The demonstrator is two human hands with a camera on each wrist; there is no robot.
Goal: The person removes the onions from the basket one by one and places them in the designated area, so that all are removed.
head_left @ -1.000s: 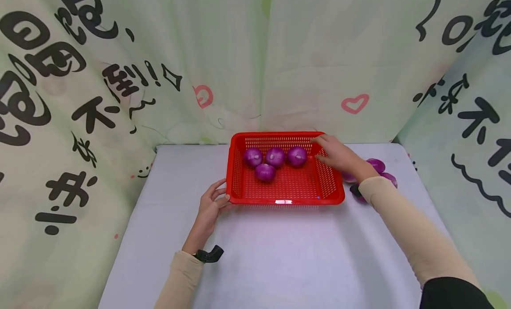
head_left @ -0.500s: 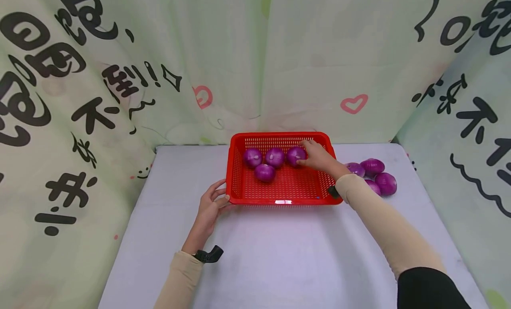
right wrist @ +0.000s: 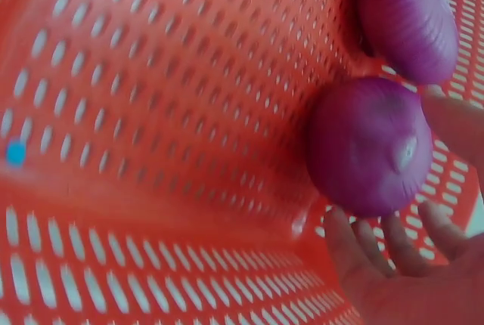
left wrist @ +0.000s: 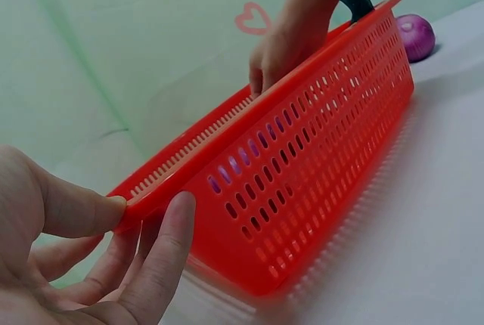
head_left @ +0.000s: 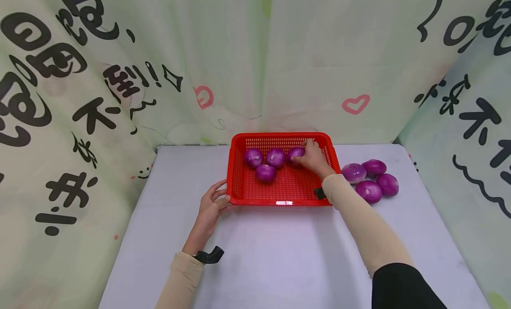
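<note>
A red perforated plastic basket [head_left: 291, 187] lies on the table with several red onions [head_left: 265, 173] inside. At its near left corner my left hand [head_left: 209, 207] grips the rim, thumb on top and fingers against the outside, as the left wrist view shows. My right hand [head_left: 313, 160] reaches over the right side into the basket. Its thumb and fingers are curled around the rightmost onion [right wrist: 370, 147], which still rests in the basket beside another onion [right wrist: 408, 26]. Part of that onion is hidden behind the hand in the head view.
To the right of the basket, several more red onions [head_left: 369, 192] lie grouped on the white-covered table [head_left: 271, 256]. Printed curtains [head_left: 303, 78] enclose the back and sides. A small blue spot [right wrist: 15, 153] shows on the basket floor.
My right hand has moved left and down from the basket's right rim to the rightmost onion and closed around it. The loose onions at right are now uncovered. The left hand has stayed put.
</note>
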